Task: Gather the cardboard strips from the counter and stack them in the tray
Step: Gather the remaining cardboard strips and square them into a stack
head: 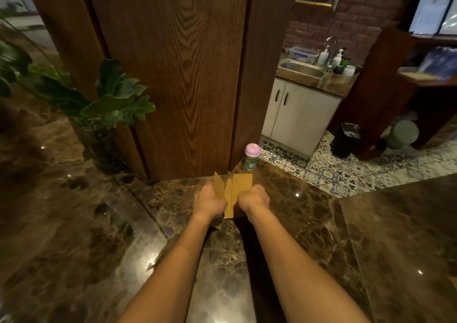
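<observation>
Light: dim, warm.
Glare: small bright spots on the polished desk [284, 223].
Shadow: dark band between the forearms.
Edges: wide-angle bending, soft corners.

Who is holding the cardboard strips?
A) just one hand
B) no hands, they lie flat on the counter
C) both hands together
C: the left hand and the right hand each grip a side of the cardboard strips, holding the bunch between them over the marble counter.
</observation>
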Available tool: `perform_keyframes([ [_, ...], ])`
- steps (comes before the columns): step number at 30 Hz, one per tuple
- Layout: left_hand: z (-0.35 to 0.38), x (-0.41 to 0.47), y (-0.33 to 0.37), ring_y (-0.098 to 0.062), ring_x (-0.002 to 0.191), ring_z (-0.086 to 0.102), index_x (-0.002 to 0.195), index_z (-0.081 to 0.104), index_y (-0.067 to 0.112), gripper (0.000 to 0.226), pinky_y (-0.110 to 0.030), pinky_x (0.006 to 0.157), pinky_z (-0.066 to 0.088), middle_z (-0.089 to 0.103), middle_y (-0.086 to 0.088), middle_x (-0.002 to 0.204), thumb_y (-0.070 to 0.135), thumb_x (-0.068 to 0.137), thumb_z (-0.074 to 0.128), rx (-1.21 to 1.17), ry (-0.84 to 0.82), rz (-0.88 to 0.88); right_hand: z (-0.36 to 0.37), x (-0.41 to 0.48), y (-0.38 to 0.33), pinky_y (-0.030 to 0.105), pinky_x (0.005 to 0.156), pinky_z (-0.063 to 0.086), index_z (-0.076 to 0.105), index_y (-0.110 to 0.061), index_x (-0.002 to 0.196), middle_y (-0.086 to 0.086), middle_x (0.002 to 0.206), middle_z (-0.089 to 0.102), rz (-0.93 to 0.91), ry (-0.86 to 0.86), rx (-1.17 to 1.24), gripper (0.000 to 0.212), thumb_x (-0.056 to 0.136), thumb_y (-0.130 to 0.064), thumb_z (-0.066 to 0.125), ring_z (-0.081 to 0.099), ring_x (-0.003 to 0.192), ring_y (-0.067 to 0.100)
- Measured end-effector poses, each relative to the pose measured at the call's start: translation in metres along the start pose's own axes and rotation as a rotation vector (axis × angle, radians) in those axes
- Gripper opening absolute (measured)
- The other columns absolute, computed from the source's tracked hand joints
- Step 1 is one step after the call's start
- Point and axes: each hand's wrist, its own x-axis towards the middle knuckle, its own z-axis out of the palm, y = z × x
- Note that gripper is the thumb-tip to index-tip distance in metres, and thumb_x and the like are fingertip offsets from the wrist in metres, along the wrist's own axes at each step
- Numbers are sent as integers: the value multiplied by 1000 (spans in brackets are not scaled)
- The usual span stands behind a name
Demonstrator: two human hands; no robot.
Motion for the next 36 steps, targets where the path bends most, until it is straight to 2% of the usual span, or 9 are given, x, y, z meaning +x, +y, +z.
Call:
perform_keyframes([
  [7,-20,-16,-8,-25,73,66,131,51,39,48,-34,56,52,67,-14,109,3,101,43,-758,-139,-181,-39,-22,34,42,85,63,71,-9,116,9,104,78,-40,-166,534,22,99,1,60,74,96,26],
  [12,-3,-65,5,-37,100,70,130,57,30,35,-52,88,55,71,-18,118,37,96,63,-1076,-418,-186,-56,-90,53,35,85,61,75,-12,119,8,106,82,-191,-379,611,27,96,-1,67,77,101,26],
  [15,5,-97,17,-36,100,69,139,55,29,44,-56,98,49,69,-25,120,28,95,60,-1228,-523,-147,-68,-119,65,21,92,54,73,-39,119,-11,115,74,-489,-163,243,31,91,-28,78,70,110,13],
  [17,3,-118,23,-37,104,67,136,58,41,44,-58,99,49,67,-25,123,20,98,57,-1268,-549,-100,-90,-139,72,1,92,36,60,-47,133,-17,133,49,-634,19,-57,55,82,-52,81,44,124,2],
  [19,-4,-143,33,-34,86,68,131,59,46,43,-49,74,58,68,-22,114,20,98,56,-1285,-565,-72,-115,-156,82,-3,98,23,50,-46,134,-20,151,25,-745,-11,-137,78,67,-62,86,21,138,-3],
  [23,-9,-193,57,-23,66,67,104,70,24,35,-36,57,58,70,-11,83,51,99,49,-1306,-721,-151,-158,-181,94,28,125,16,44,-43,119,-27,166,-2,-992,-237,-348,83,55,-71,89,-6,156,-3],
  [26,-7,-223,61,-27,87,71,114,71,23,49,-43,80,58,72,-17,101,58,99,40,-1295,-787,-103,-184,-197,92,42,122,34,45,-37,106,-28,160,17,-1041,-165,-370,75,54,-63,93,16,154,3],
  [29,-4,-244,65,-33,84,68,138,58,26,51,-45,73,57,69,-22,104,54,98,47,-1131,-775,-36,-203,-217,92,38,120,35,43,-35,106,-24,161,15,-1061,-191,-394,75,57,-64,92,19,153,5],
  [36,-2,-291,67,-28,101,74,129,66,20,45,-41,82,60,75,-16,116,42,91,58,-1022,-747,7,-225,-247,106,28,117,35,46,-32,113,-13,154,30,-1112,-58,-464,79,56,-66,90,27,146,7],
])
